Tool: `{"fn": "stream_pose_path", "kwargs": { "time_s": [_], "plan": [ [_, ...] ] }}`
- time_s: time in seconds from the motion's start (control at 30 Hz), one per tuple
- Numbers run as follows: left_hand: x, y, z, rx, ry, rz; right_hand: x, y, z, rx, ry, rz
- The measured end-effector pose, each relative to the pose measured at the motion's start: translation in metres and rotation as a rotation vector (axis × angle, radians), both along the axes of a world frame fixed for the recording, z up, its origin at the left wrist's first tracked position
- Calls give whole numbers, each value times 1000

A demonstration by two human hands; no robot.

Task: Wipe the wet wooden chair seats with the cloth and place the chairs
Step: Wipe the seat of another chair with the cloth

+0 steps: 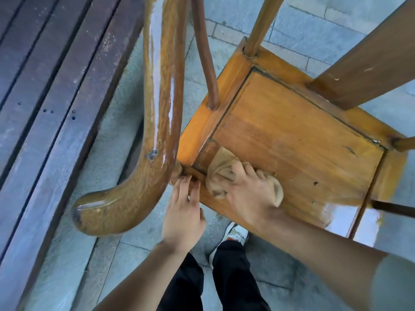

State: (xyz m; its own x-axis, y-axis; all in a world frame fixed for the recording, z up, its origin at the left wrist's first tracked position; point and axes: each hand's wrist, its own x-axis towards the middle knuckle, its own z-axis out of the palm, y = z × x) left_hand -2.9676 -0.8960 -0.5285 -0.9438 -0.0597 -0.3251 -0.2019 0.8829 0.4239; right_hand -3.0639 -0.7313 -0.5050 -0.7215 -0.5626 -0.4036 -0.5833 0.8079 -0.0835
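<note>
Right hand [253,194]: lies palm-down on the cloth [221,173], its fingers curled into the bunched fabric so the cloth is pinned to the wood and can be pushed along rather than lifted.
Left hand [185,212]: fingers fairly straight and together, tips touching the near-left corner of the seat frame beside the base of the arm post; it clasps nothing, and I judge it is there to steady the chair against the wiping push.
Cloth: a tan, crumpled rag, on the near-left part of the seat panel, just inside the frame groove, partly covered by the right hand.
Chair seat [292,135]: orange-brown wood, a panel set in a frame, seen from almost straight above; a glossy wet sheen shows along the near-right edge, well apart from the cloth, so that stretch looks not yet wiped.
Armrest [155,122]: the curved rail sweeps over the left side of the seat and gleams with water; the back splat [370,57] rises at the far right.
Wooden slats [51,86]: dark planks lie to the left of the chair, on the grey stone paving [314,23].
Stage: wiping is underway, likely heading from the left corner toward the wet right edge; placing the chair comes later.
</note>
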Motion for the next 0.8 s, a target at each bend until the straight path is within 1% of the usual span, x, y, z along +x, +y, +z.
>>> {"fn": "stream_pose_path", "kwargs": {
  "time_s": [0.07,0.13,0.23,0.27,0.33,0.43,0.5,0.53,0.6,0.7,0.77,0.8],
  "plan": [
    [-1,-1,3,-17,-12,-26,5,35,5,75,-117,-28],
    [-2,3,7,-20,-43,-21,13,74,15,154,-190,-71],
    [-7,14,12,-35,-53,-45,26,116,31,316,-215,-59],
    [-8,18,12,-46,-49,-55,29,120,34,330,-216,-77],
    [-9,22,13,-60,-51,-50,31,107,38,259,-236,-161],
    [-9,23,13,-69,-39,-43,23,50,28,61,-249,-288],
    [-8,22,10,-89,-41,-82,19,14,13,-22,-204,-303],
    [-8,19,8,-96,-46,-96,18,5,9,-32,-193,-308],
    [-7,15,7,-131,-64,-113,23,16,6,-51,-209,-315],
    [-10,21,15,-150,-93,-118,47,73,8,-28,-288,-380],
    [-14,27,20,-140,-115,-89,54,106,11,6,-396,-522],
    [-17,30,24,-131,-128,-68,52,120,15,-37,-466,-626]
  ]
}}
